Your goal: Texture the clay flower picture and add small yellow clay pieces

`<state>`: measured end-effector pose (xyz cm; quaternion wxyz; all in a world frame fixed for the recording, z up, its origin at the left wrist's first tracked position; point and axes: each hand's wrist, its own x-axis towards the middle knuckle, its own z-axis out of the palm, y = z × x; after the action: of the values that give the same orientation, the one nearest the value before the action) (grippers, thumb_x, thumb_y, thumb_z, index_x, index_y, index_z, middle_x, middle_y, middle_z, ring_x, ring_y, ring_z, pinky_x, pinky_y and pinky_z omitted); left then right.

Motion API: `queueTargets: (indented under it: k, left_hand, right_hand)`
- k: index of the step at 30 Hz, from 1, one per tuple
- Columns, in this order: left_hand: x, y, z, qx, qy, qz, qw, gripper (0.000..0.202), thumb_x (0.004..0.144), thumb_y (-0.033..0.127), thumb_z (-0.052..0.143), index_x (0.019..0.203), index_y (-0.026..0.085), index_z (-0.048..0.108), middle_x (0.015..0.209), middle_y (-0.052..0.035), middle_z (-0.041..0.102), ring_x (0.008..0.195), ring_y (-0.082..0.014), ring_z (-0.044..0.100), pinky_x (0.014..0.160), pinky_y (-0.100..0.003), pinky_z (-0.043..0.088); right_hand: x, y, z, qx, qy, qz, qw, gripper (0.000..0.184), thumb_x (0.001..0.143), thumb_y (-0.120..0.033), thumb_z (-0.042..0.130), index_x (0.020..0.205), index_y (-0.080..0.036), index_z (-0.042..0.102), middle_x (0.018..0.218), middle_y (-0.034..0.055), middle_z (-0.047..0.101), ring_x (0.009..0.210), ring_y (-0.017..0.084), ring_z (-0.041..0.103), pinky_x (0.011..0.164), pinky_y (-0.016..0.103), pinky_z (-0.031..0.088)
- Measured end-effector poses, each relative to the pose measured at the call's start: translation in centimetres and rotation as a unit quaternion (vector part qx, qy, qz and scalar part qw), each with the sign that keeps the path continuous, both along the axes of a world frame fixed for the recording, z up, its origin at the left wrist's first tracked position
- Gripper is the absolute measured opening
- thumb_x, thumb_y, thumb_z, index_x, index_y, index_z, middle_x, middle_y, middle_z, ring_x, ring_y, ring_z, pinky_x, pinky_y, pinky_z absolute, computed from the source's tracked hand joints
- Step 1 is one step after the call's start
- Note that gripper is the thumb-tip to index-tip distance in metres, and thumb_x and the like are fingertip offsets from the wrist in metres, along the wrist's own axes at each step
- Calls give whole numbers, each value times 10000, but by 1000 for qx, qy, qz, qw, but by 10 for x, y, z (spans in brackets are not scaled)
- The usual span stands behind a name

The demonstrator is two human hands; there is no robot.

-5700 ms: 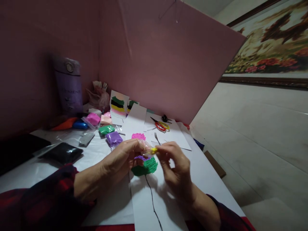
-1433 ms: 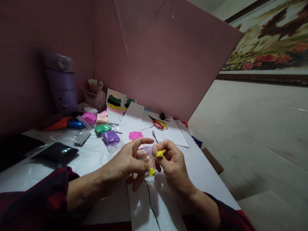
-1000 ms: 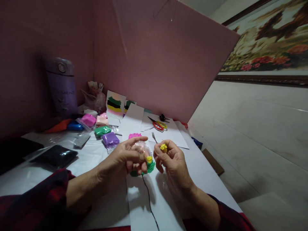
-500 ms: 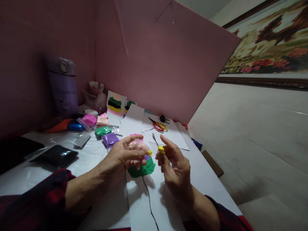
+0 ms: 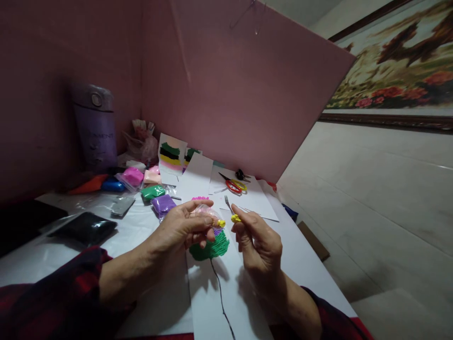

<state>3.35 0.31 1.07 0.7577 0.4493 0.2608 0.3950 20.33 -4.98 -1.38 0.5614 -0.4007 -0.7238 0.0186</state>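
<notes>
My left hand (image 5: 193, 225) is closed on a crinkled clear plastic bag (image 5: 205, 211), with a bit of yellow clay (image 5: 221, 223) poking out at the fingertips. A separate lump of yellow modelling clay (image 5: 235, 218) is pinched between the thumb and fingers of my right hand (image 5: 260, 238). A small gap lies between the two yellow pieces. Below the hands, on a white sheet (image 5: 208, 302), is a clay picture: a ridged green patch (image 5: 211, 247) with purple and pink parts partly hidden by my left hand, and a thin dark line (image 5: 221, 297) running down.
A small fork (image 5: 228, 203) lies just beyond my right hand. Behind it are red-and-yellow scissors (image 5: 234, 186) on white paper. Bagged purple clay (image 5: 163, 206), green clay (image 5: 153, 191) and black clay (image 5: 85, 229) lie to the left, with a purple bottle (image 5: 95, 130) behind.
The right fingers have closed down over the yellow lump, the index finger lowering onto it. More yellow shows at the left fingertips. The left hand has barely moved.
</notes>
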Motion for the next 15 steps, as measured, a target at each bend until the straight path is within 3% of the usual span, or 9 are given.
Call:
queueTargets:
  k: [4, 10, 15]
  left_hand:
    - [-1, 1, -1, 0, 11, -14, 1000, 523, 801, 122, 647, 1272, 77, 422, 571, -21, 659, 431, -66, 513, 440, -146, 403]
    - [-1, 0, 3, 3, 4, -5, 1000, 602, 721, 137, 723, 1253, 85, 447, 666, -41, 689, 490, -102, 574, 403, -161, 411]
    - [-1, -2, 7, 13, 18, -3, 1000, 607, 717, 144, 722, 1254, 96, 443, 650, -19, 674, 453, -92, 552, 376, -155, 383]
  right_hand:
    - [-1, 1, 0, 17, -74, 34, 997, 503, 896, -42, 506, 1344, -267, 551, 905, 56, 599, 756, 158, 611, 623, 296, 544]
    - [-2, -2, -1, -20, 41, 3, 999, 380, 937, -124, 499, 1267, -276, 610, 842, 32, 578, 704, 149, 585, 587, 297, 522]
    - [-4, -2, 2, -21, 8, -7, 1000, 347, 941, -121, 478, 1239, -236, 613, 821, 27, 564, 704, 155, 558, 612, 317, 505]
